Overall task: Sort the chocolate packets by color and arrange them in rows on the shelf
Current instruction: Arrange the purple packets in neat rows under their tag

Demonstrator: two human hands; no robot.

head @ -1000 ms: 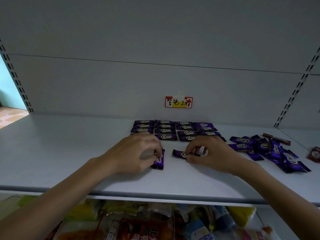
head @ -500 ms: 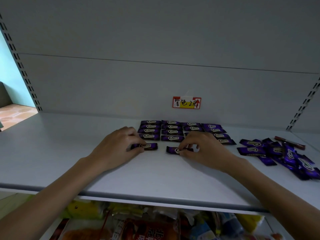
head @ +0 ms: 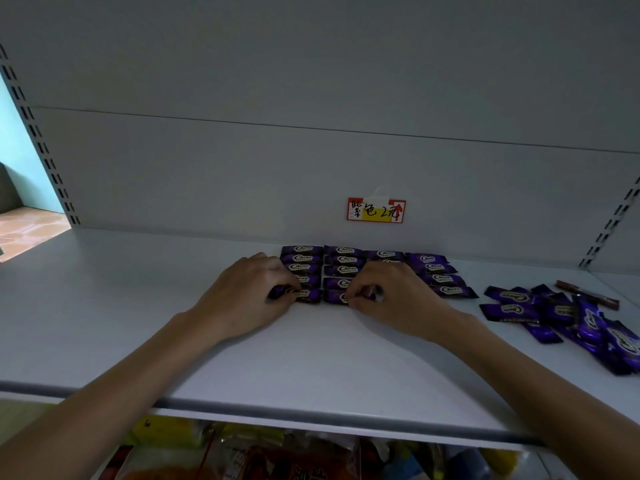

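Note:
Purple chocolate packets lie in a neat grid (head: 346,259) of rows at the back of the white shelf (head: 311,351). My left hand (head: 247,299) pinches a purple packet (head: 301,294) at the front of the left column. Beside it, my right hand (head: 394,294) holds another purple packet (head: 337,297) at the front of the second column. Both packets rest flat on the shelf, touching the row behind. A loose heap of purple packets (head: 568,317) lies to the right.
A red and yellow price tag (head: 376,210) sticks to the back panel above the grid. A brown packet (head: 588,294) lies behind the loose heap. Colourful snack bags (head: 277,455) fill the shelf below. Slotted uprights stand at both sides.
Both hands have slid their packets away from me, up against the front of the grid. The left packet has turned from upright to flat and crosswise.

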